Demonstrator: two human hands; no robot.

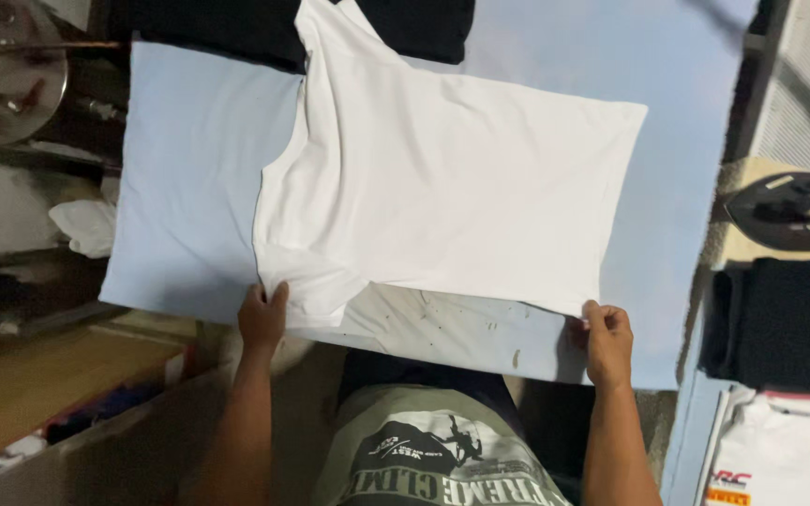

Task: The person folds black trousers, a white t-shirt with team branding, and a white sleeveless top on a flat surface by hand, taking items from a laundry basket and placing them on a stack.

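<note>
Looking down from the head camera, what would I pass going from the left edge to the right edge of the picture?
Round metal object → crumpled white cloth → left hand on the sleeve → white T-shirt spread on the pale blue board → right hand pinching the hem corner → black folded cloth, with a black iron above it.

Both forearms extend forward, bare and roughly parallel; the left hand [262,319] lies palm-down with fingers curled at their tips. The right hand [607,341] is closed in a pinch, knuckles uppermost.

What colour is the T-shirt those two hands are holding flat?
Plain white T-shirt, on a pale blue board; the head view shows it.
</note>
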